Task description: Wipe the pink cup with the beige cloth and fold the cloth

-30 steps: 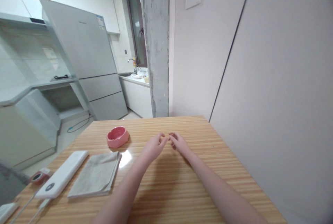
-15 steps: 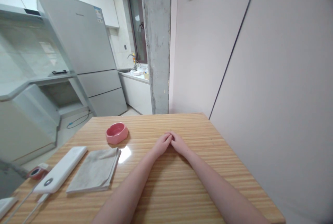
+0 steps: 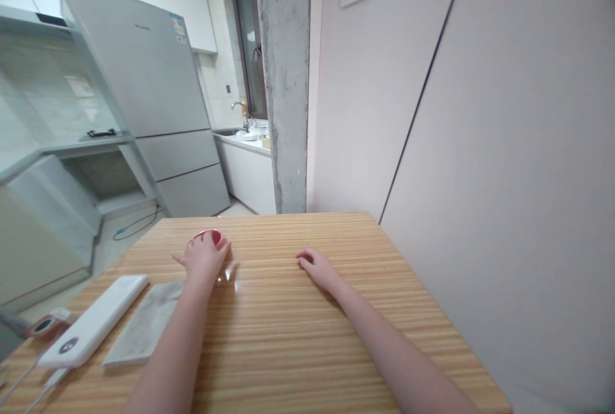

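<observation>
Head view, left to right: we see a glossy white slab power bank (image 3: 91,326), a folded grey cloth (image 3: 144,324), then the left hand (image 3: 204,259) with fingers spread over a round pink ashtray (image 3: 211,236), mostly hidden. Right hand (image 3: 317,268) rests loosely curled and empty on the striped wood table (image 3: 298,343).

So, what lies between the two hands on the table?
Head view: only bare wooden table with a bright glare patch lies between the left hand, over the pink bowl, and the right hand.
</observation>
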The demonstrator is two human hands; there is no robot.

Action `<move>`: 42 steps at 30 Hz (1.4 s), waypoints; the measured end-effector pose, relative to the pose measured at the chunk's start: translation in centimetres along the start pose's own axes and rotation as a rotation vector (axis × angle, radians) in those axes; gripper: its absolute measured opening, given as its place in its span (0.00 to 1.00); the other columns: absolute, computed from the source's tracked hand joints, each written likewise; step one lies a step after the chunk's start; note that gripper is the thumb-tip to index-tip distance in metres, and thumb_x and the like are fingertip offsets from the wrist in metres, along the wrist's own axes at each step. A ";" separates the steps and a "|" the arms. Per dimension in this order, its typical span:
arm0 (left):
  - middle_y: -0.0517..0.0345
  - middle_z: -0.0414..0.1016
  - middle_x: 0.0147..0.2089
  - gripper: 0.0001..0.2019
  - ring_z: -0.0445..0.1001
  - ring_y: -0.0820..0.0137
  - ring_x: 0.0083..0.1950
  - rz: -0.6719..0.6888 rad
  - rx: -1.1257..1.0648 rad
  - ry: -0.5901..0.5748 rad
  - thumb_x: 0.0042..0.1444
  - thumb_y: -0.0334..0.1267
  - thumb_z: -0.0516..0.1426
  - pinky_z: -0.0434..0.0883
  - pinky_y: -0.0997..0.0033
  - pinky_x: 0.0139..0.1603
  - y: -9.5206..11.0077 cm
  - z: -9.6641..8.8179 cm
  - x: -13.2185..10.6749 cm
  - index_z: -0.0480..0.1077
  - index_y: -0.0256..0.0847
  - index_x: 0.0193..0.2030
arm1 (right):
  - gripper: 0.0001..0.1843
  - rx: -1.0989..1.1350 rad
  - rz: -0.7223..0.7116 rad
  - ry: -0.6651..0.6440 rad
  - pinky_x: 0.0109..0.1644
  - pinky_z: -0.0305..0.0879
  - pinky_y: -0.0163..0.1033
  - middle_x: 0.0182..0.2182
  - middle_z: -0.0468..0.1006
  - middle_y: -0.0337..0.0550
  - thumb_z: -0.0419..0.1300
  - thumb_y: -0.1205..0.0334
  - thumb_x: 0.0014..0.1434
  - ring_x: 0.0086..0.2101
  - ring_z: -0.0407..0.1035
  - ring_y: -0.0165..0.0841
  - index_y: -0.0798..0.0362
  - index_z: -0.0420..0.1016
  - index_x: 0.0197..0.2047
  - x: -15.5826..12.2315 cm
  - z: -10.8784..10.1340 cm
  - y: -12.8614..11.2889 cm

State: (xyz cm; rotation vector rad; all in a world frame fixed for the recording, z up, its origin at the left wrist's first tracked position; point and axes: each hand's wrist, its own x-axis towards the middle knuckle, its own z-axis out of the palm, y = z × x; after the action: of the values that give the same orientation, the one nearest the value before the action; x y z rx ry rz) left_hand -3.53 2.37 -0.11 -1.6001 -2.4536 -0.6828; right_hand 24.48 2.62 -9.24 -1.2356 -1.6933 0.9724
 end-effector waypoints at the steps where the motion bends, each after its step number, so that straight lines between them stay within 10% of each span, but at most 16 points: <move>1: 0.36 0.69 0.53 0.23 0.62 0.45 0.58 -0.004 0.045 -0.082 0.54 0.51 0.51 0.58 0.40 0.54 -0.8 0.3 0.2 0.69 0.36 0.49 | 0.09 -0.006 0.001 -0.002 0.41 0.65 0.39 0.30 0.77 0.40 0.53 0.66 0.52 0.33 0.70 0.33 0.53 0.73 0.35 0.0 0.0 -0.1; 7: 0.40 0.74 0.46 0.17 0.69 0.51 0.51 0.140 0.107 -0.166 0.58 0.46 0.48 0.62 0.51 0.51 -1.0 1.7 0.1 0.72 0.37 0.39 | 0.09 0.198 0.064 0.054 0.34 0.65 0.36 0.27 0.75 0.39 0.55 0.59 0.51 0.28 0.68 0.30 0.53 0.72 0.34 0.3 0.2 0.2; 12: 0.48 0.76 0.39 0.13 0.70 0.60 0.46 0.674 -0.141 -0.176 0.58 0.43 0.50 0.63 0.61 0.51 3.8 1.6 -2.7 0.69 0.39 0.30 | 0.22 0.405 0.152 0.254 0.26 0.67 0.34 0.36 0.73 0.45 0.57 0.45 0.49 0.30 0.69 0.30 0.52 0.69 0.42 1.1 0.2 0.9; 15: 0.50 0.76 0.38 0.10 0.70 0.62 0.44 0.841 -0.254 -0.248 0.58 0.42 0.53 0.63 0.62 0.50 7.0 1.7 -5.7 0.69 0.39 0.30 | 0.30 0.434 0.078 0.279 0.39 0.73 0.40 0.49 0.70 0.51 0.57 0.42 0.50 0.41 0.71 0.35 0.51 0.65 0.52 1.0 0.0 0.7; 20: 0.53 0.76 0.38 0.07 0.71 0.64 0.44 0.947 -0.274 -0.399 0.56 0.40 0.56 0.62 0.60 0.53 8.5 2.0 -8.5 0.72 0.41 0.34 | 0.32 0.240 -0.154 0.125 0.61 0.59 0.48 0.59 0.63 0.52 0.57 0.48 0.55 0.56 0.63 0.38 0.49 0.58 0.60 -0.1 -0.2 -0.6; 28: 0.51 0.75 0.43 0.06 0.69 0.62 0.50 0.976 -0.319 -0.421 0.52 0.38 0.58 0.62 0.55 0.57 8.1 3.1 -7.7 0.72 0.41 0.36 | 0.19 -0.153 -0.292 -0.029 0.63 0.53 0.49 0.58 0.64 0.50 0.62 0.56 0.52 0.59 0.57 0.40 0.51 0.69 0.47 -1.3 -0.9 -2.3; 32: 0.48 0.58 0.65 0.21 0.54 0.58 0.67 0.847 -0.340 -0.294 0.56 0.41 0.52 0.57 0.52 0.63 4.0 0.5 -5.8 0.64 0.45 0.57 | 0.22 -0.140 -0.248 -0.031 0.62 0.54 0.49 0.59 0.62 0.47 0.65 0.58 0.48 0.58 0.58 0.40 0.49 0.68 0.46 -1.2 -0.8 -2.1; 37: 0.37 0.71 0.49 0.20 0.71 0.53 0.51 0.178 0.108 -0.194 0.55 0.31 0.42 0.67 0.54 0.50 -8.2 -2.7 -3.8 0.65 0.32 0.51 | 0.24 -0.143 -0.221 -0.016 0.62 0.53 0.49 0.59 0.62 0.48 0.65 0.58 0.47 0.59 0.57 0.40 0.49 0.67 0.48 -1.2 -0.7 -1.8; 42: 0.48 0.75 0.47 0.17 0.73 0.51 0.46 0.011 0.351 -0.261 0.58 0.42 0.42 0.68 0.54 0.42 -15.7 -2.4 -5.1 0.64 0.44 0.49 | 0.25 -0.172 -0.229 -0.025 0.62 0.53 0.50 0.60 0.60 0.49 0.65 0.57 0.48 0.59 0.56 0.41 0.50 0.66 0.49 -1.3 -0.9 -2.0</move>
State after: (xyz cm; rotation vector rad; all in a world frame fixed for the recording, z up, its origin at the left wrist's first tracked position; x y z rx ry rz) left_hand -15.68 -8.19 -4.47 -1.6417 -2.5520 -0.0307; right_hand 24.86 1.02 -7.35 -1.1103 -1.9227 0.7198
